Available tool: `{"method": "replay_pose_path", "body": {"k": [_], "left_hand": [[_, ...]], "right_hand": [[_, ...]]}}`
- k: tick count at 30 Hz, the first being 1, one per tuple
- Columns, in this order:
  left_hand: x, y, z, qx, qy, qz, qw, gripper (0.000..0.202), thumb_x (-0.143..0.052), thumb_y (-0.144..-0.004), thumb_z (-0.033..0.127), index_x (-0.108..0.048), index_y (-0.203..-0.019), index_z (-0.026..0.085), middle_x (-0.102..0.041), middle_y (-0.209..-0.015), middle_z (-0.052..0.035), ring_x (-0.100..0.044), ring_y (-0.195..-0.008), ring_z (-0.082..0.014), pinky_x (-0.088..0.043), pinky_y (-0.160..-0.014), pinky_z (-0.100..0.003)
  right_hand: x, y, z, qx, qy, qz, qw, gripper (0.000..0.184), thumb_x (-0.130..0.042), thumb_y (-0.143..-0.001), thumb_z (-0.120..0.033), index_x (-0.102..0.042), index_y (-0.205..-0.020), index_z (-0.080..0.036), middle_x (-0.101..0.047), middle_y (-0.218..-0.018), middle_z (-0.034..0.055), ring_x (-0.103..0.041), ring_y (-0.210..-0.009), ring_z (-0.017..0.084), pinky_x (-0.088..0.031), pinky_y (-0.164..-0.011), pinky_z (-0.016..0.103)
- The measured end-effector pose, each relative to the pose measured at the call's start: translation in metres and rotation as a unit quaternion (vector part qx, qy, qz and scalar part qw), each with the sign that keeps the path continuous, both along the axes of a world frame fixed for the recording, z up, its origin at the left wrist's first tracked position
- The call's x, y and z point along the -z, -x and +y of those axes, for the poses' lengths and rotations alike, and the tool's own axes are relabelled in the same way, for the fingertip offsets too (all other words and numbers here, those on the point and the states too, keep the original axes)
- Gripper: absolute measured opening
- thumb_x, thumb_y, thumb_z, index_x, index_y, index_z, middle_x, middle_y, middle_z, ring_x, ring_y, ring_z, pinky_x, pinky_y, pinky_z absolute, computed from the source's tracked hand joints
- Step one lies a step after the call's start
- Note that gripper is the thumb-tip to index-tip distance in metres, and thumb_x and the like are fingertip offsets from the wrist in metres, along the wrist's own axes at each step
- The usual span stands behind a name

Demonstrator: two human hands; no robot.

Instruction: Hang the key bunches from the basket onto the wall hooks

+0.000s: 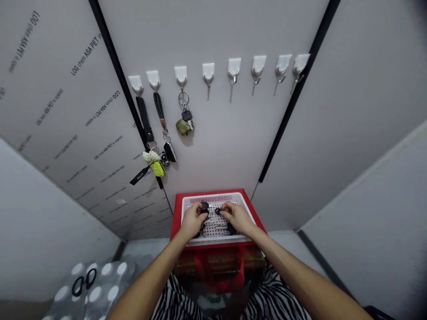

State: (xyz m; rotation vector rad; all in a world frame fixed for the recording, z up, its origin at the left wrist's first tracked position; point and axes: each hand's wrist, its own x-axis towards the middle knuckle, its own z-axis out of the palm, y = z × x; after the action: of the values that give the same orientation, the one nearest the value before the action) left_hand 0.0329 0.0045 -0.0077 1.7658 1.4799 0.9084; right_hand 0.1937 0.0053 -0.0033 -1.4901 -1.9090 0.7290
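Observation:
Both my hands reach into a white perforated basket (213, 198) that rests on a red stool (218, 261). My left hand (191, 221) is closed on a black key fob (204, 207). My right hand (236, 216) pinches a small dark key piece (218, 211) beside that fob. More dark keys lie in the basket under my hands. On the wall above, a row of white adhesive hooks (208, 72) runs left to right. The three leftmost hooks carry key bunches: a black strap with a yellow fob (156, 168), a braided strap with a black fob (169, 151), and a ring with an olive tag (183, 126).
Several hooks to the right (257, 66) hang bare. Black vertical strips (290, 104) divide the grey wall panels. A polka-dot cushion (90, 278) lies at the lower left. Zebra-striped fabric (267, 298) covers my lap below the stool.

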Motion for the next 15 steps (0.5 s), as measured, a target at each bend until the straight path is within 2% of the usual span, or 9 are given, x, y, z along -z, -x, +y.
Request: {"method": "replay_pose_path", "body": {"k": [4,7,9,11,13,15], "left_hand": [[0.004,-0.001,0.005,-0.056,0.024,-0.158,0.986,0.013,-0.045,-0.061,0.017,-0.042,-0.073,0.015,-0.047,-0.061,0.0021,-0.046,-0.057,-0.0074,-0.036,-0.057,-0.019],[0.003,0.0,0.007,-0.062,0.042,-0.206,0.976,0.016,-0.043,-0.062,0.015,-0.041,-0.078,0.014,-0.049,-0.065,0.0008,-0.048,-0.059,-0.0076,-0.038,-0.057,-0.02],[-0.002,0.003,0.006,-0.035,0.048,-0.141,0.988,0.019,-0.041,-0.063,0.014,-0.042,-0.082,0.014,-0.052,-0.068,-0.001,-0.049,-0.062,-0.0088,-0.039,-0.059,-0.021],[-0.011,0.006,0.001,0.016,0.034,0.0,0.999,0.024,-0.043,-0.06,0.013,-0.046,-0.083,0.014,-0.054,-0.074,-0.0038,-0.05,-0.069,-0.0119,-0.038,-0.064,-0.024],[-0.02,0.009,-0.006,0.063,0.016,0.163,0.984,0.024,-0.048,-0.055,0.015,-0.05,-0.079,0.015,-0.054,-0.081,-0.0073,-0.049,-0.077,-0.0173,-0.036,-0.068,-0.028],[-0.027,0.01,-0.013,0.082,0.016,0.291,0.953,0.022,-0.051,-0.052,0.017,-0.052,-0.074,0.014,-0.055,-0.081,-0.0106,-0.048,-0.079,-0.0226,-0.035,-0.068,-0.033]], "right_hand": [[0.007,-0.007,0.009,0.068,0.023,0.157,0.985,0.016,-0.038,-0.064,-0.028,-0.046,-0.067,-0.014,-0.045,-0.051,-0.0028,-0.043,-0.047,0.008,-0.035,-0.047,0.02],[0.005,-0.009,0.012,0.082,0.022,0.17,0.982,0.016,-0.039,-0.064,-0.027,-0.047,-0.068,-0.014,-0.047,-0.054,-0.0018,-0.045,-0.049,0.009,-0.037,-0.05,0.021],[-0.001,-0.007,0.01,0.079,-0.014,0.121,0.989,0.016,-0.041,-0.062,-0.025,-0.05,-0.068,-0.014,-0.051,-0.06,0.0004,-0.047,-0.055,0.01,-0.037,-0.055,0.022],[-0.008,-0.005,0.006,0.054,-0.049,0.05,0.996,0.015,-0.043,-0.061,-0.023,-0.053,-0.068,-0.014,-0.054,-0.065,0.0021,-0.048,-0.06,0.011,-0.036,-0.058,0.022],[-0.013,-0.002,0.002,-0.003,-0.034,-0.027,0.999,0.015,-0.046,-0.059,-0.022,-0.055,-0.068,-0.015,-0.055,-0.064,0.0021,-0.048,-0.058,0.011,-0.035,-0.055,0.021],[-0.013,0.001,-0.003,-0.07,0.011,-0.106,0.992,0.016,-0.05,-0.055,-0.024,-0.057,-0.068,-0.017,-0.056,-0.06,0.0016,-0.047,-0.054,0.011,-0.033,-0.05,0.021]]}}
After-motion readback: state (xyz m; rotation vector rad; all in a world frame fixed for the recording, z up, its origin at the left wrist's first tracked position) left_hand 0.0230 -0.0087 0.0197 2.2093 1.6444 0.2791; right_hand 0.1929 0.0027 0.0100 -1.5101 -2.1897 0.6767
